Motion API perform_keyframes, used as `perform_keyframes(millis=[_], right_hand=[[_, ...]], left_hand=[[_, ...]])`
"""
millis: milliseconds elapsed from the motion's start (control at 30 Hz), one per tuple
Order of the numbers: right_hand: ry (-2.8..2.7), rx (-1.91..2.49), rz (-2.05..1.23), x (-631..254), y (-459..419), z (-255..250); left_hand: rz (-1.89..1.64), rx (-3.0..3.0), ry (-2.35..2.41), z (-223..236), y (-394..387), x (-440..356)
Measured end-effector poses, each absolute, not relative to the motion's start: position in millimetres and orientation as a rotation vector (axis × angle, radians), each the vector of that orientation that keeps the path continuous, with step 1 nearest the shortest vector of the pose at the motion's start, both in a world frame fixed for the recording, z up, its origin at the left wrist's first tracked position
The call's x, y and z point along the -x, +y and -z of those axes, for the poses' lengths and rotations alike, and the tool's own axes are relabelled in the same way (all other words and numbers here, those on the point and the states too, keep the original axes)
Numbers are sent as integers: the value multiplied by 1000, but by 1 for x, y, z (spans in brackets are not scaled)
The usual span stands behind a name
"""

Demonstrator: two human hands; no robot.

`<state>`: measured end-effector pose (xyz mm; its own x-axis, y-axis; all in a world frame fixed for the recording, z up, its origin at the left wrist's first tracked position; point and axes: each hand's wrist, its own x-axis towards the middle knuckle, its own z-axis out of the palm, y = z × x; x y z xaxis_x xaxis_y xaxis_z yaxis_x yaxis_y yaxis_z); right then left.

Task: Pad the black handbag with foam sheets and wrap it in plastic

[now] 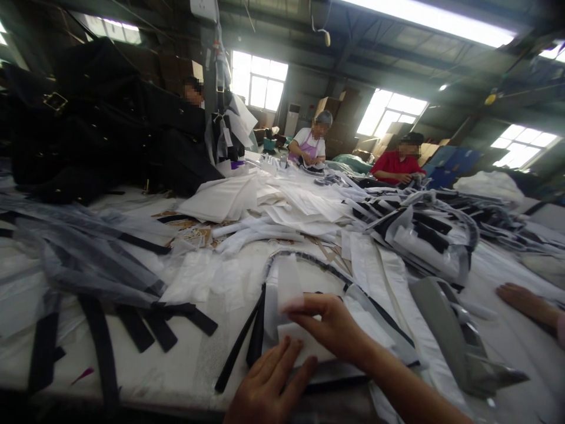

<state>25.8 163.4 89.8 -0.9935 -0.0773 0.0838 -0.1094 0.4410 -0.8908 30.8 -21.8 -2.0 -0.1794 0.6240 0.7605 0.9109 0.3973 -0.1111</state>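
Observation:
My left hand (269,383) lies flat near the table's front edge, fingers stretched out, fingertips resting on a white paper sheet (289,282) tucked into a clear sleeve with a black strap (253,330). Just above it, my right hand (329,324) pinches that same white sheet between finger and thumb where it folds. The sheet's upper part stands up past my fingers. The black strap curves round the sheet's left and top.
Black straps in clear bags (101,265) cover the left of the white table (185,365). A grey tool (454,335) lies to the right, with another person's hand (525,301) beyond it. White paper piles (273,203), black bags (88,123) and three seated workers fill the far side.

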Motion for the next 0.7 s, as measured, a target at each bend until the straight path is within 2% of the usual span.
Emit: perform_keyframes(millis=[267, 533, 700], right_hand=[[-2724, -458, -1457, -71, 156, -81], [-2546, -649, -1104, -100, 162, -60], [-2449, -638, -1043, -107, 161, -43]], left_hand=[[828, 1286, -1942, 10, -20, -33], [817, 1236, -1911, 8, -18, -36], [846, 1221, -1910, 11, -17, -37]])
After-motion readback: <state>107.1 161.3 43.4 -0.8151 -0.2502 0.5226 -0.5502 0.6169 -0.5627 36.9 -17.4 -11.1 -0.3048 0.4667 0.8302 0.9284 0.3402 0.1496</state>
